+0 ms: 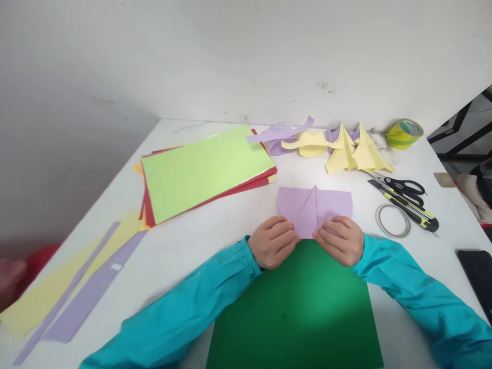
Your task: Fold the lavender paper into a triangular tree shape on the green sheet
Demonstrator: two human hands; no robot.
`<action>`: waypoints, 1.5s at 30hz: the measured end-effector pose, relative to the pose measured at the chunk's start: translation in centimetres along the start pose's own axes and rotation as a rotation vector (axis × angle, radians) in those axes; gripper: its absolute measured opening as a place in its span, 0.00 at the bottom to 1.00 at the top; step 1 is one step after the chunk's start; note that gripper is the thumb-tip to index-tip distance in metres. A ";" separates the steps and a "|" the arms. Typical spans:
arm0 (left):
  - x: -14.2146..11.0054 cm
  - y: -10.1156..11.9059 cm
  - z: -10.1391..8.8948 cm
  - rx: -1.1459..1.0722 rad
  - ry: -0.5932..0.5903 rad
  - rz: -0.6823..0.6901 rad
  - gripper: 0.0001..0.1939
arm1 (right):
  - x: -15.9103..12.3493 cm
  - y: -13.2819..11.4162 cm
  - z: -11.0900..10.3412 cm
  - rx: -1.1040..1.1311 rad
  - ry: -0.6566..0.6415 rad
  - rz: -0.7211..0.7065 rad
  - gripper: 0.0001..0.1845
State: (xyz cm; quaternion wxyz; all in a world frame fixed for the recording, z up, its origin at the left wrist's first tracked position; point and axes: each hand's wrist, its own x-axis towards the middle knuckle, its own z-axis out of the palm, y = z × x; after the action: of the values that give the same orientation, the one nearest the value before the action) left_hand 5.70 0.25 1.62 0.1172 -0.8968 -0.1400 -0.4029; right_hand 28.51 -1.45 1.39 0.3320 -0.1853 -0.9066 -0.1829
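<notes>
The person wears long sleeves in plain, bright turquoise. At the left hand (273, 241), the left sleeve (184, 307) ends in a gathered cuff (251, 256), puckered close around the wrist; behind it the cloth widens and creases loosely. The right sleeve (415, 284) matches, its cuff bordering the right hand (341, 240), with soft wrinkles along the forearm. Both hands are bare, fingers uncovered.

A green-and-yellow tape roll (398, 139) sits near the desk's (207, 225) far right corner; scissors (395, 182), a cutter (408, 207) and a tape ring (378, 221) lie toward the right edge, a black slab (476, 277) closer to it.
</notes>
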 end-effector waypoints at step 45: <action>-0.9 -0.7 0.3 -0.010 -0.049 0.057 0.14 | -0.3 0.5 0.3 0.049 0.018 0.001 0.09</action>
State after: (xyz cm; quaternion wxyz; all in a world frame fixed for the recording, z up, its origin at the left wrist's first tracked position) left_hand 5.08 0.85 0.82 0.1208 -0.9105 -0.1154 -0.3782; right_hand 28.75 -0.96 1.05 0.3449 -0.1760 -0.9076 -0.1623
